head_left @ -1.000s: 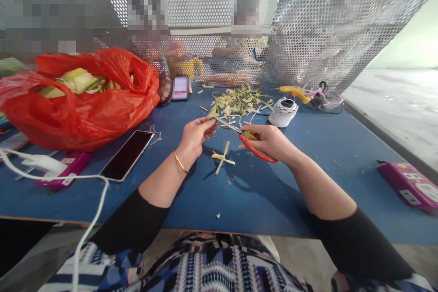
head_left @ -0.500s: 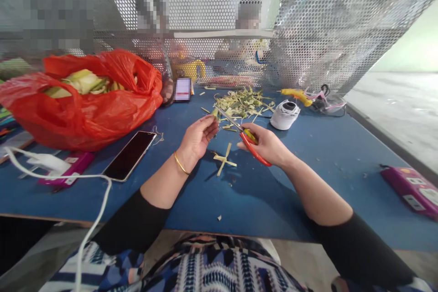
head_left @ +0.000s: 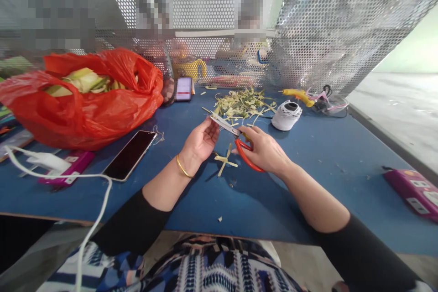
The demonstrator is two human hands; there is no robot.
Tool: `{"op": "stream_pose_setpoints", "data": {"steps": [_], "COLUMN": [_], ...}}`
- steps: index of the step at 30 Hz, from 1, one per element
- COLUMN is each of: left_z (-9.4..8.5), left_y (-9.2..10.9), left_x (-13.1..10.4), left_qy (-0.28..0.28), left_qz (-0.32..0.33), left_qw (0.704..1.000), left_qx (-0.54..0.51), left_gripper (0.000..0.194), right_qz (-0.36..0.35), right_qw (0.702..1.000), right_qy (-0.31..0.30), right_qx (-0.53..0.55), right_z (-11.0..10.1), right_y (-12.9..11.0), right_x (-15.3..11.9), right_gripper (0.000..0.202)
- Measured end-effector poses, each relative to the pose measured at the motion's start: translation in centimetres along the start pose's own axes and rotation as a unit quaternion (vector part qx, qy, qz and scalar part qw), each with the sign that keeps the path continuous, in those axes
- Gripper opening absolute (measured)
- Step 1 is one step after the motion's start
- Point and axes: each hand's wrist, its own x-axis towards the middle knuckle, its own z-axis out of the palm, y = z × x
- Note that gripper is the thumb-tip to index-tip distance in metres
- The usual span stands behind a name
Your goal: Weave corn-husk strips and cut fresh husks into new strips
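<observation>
I seem to be trimming, my right hand (head_left: 265, 147) wrapped round the scissors (head_left: 235, 132), blades by my left hand's (head_left: 201, 140) curled fingers, whose pinch I cannot tell; the next move calls for fingertips kept clear.

I face a grey perforated screen (head_left: 205, 9) stretching across the top of the frame, behind my blue table (head_left: 256, 214). At the right edge I see pale grey floor (head_left: 404, 100) and a brightly lit, light green wall (head_left: 417, 48).
</observation>
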Motion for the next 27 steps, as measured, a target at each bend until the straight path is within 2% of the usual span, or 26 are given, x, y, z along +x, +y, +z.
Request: {"op": "stream_pose_setpoints", "data": {"steps": [6, 15, 27], "left_z": [0.08, 0.03, 0.05], "left_y": [-0.49, -0.69, -0.76], "left_x": [-0.08, 0.09, -0.05], "left_qy": [0.0, -0.001, -0.001], "left_qz": [-0.014, 0.019, 0.0], "left_qw": [1.0, 1.0, 1.0], "left_qx": [-0.021, -0.001, -0.01], "left_gripper": [0.022, 0.022, 0.022], "right_qz": [-0.005, -0.006, -0.004], "right_qw": [1.0, 1.0, 1.0], "right_qy": [-0.015, -0.008, -0.012], "right_qx": [-0.01, -0.022, -0.023], "right_z": [0.14, 0.59, 0.31], "right_y": [-0.24, -0.39, -0.49], "right_x": [0.02, -0.05, 0.01], "right_gripper": [0.045, 0.042, 0.039]}}
